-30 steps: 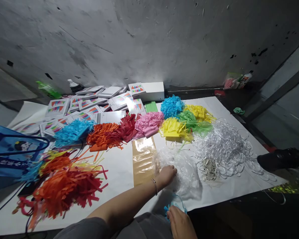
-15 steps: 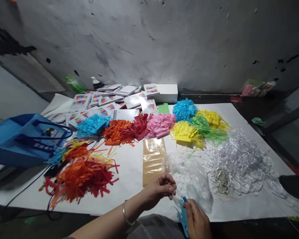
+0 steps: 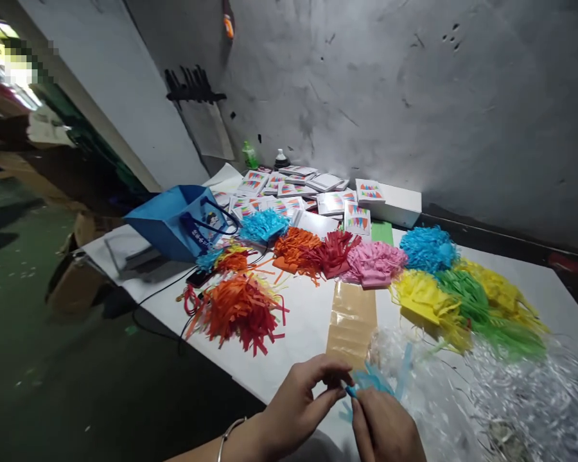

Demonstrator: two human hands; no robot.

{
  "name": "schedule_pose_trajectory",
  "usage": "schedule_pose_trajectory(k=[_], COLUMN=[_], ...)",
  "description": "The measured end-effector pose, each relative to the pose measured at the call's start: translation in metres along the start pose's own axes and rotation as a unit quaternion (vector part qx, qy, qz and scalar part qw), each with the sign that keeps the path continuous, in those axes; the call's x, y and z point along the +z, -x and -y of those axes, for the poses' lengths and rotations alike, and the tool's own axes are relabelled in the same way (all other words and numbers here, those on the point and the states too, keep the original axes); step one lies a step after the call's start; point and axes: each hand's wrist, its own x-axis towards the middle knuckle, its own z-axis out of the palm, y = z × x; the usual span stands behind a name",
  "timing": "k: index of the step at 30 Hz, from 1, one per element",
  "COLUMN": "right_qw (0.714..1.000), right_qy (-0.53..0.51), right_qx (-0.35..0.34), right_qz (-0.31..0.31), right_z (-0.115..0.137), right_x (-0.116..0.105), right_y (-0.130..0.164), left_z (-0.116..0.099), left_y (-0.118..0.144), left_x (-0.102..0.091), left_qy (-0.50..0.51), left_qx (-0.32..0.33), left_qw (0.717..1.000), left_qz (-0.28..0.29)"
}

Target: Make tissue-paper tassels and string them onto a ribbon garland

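At the table's front edge, a blue tissue-paper tassel (image 3: 376, 380) with loose fringe strips is between my two hands. My right hand (image 3: 385, 420) is closed around its rolled part, the fringe spreading out behind the knuckles. The thumb and fingertips of my left hand (image 3: 308, 391), with a bangle at the wrist, pinch at the small rolled blue end. A brown sheet (image 3: 351, 321) with a shiny surface lies just beyond my hands. Clear plastic wrapping (image 3: 428, 385) is to the right of them.
Fringed paper bundles lie across the table: orange (image 3: 296, 250), red (image 3: 336, 253), pink (image 3: 376, 262), yellow (image 3: 421, 298), green (image 3: 462, 295) and blue (image 3: 428, 249). A mixed orange-red heap (image 3: 241, 308), blue bag (image 3: 168, 221), printed cards (image 3: 289, 189) and white string (image 3: 549, 385) surround them.
The view has swung left, showing more floor. My hands have come together; my left fingertips now meet the rolled blue end, and my right hand has turned with the tassel.
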Motion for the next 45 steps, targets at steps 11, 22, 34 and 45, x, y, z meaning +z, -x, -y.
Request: schedule_pose_trajectory(k=[11,22,34,45], right_qw=[0.994,0.991,0.994,0.992], right_qy=[0.028,0.027,-0.018,-0.011], right_qx=[-0.104,-0.125,-0.107,-0.125], right_qz=[0.022,0.031,0.014,-0.010], right_z=[0.023,0.038,0.043,0.042], right_x=[0.021,0.016,0.018,0.010], right_y=[-0.034,-0.050,-0.042,-0.041], left_z=[0.000,0.006,-0.009,0.002], left_y=[0.024,0.035,0.040,0.041], left_x=[-0.045,-0.057,-0.059,-0.043], left_qy=[0.066,0.074,-0.049,0.040], left_qx=[-0.040,-0.020,0.083,0.012], left_qw=[0.994,0.995,0.995,0.999], left_qz=[-0.081,-0.060,0.000,-0.032])
